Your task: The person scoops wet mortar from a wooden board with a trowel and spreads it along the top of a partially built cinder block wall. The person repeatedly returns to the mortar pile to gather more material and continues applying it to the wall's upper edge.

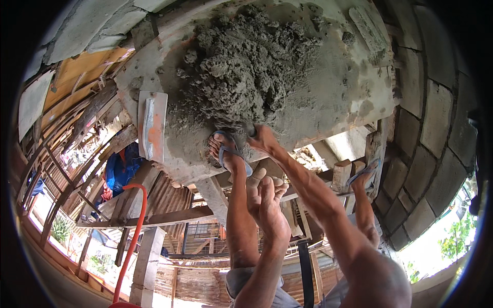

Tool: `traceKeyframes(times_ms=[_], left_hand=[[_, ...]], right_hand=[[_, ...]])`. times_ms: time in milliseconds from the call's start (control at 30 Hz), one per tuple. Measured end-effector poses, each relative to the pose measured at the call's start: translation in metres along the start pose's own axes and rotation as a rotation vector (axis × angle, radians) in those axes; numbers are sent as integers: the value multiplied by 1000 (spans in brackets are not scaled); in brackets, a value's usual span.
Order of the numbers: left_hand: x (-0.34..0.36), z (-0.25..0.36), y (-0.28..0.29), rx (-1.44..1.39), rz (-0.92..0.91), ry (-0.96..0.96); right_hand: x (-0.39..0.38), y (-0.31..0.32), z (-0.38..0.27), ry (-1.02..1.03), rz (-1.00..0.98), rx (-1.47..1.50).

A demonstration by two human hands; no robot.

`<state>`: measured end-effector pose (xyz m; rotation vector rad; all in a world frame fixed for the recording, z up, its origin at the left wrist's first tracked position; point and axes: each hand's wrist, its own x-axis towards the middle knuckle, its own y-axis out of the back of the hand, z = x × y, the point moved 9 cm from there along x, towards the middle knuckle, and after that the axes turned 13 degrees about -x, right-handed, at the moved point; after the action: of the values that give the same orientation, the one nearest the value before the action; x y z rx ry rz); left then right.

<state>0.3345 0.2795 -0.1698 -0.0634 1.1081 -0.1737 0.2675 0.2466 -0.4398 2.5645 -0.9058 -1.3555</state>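
Right hand [265, 139] was nearer, grip wrapped round a dark handle [250, 129], mortar heap [239, 77] just beyond; left hand [270, 208] sat closer in, hold unclear.

1. One left hand [272, 205], one right hand [263, 140].
2. Two feet [235, 162], two sandals [247, 167].
3. One heap of wet mortar [241, 72].
4. One dark handle [249, 129].
5. One rectangular trowel [152, 126].
6. One orange-red tube [138, 226].
7. One black strap [305, 269].
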Motion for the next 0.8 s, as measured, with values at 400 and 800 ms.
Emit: traceKeyframes(times_ms=[400,800], left_hand=[[0,12,-4,-78,31,-15],[-7,-24,3,-25,103,37]], right_hand=[[-81,138,-69,-32,447,-893],[-80,150,-44,-38,62,-576]])
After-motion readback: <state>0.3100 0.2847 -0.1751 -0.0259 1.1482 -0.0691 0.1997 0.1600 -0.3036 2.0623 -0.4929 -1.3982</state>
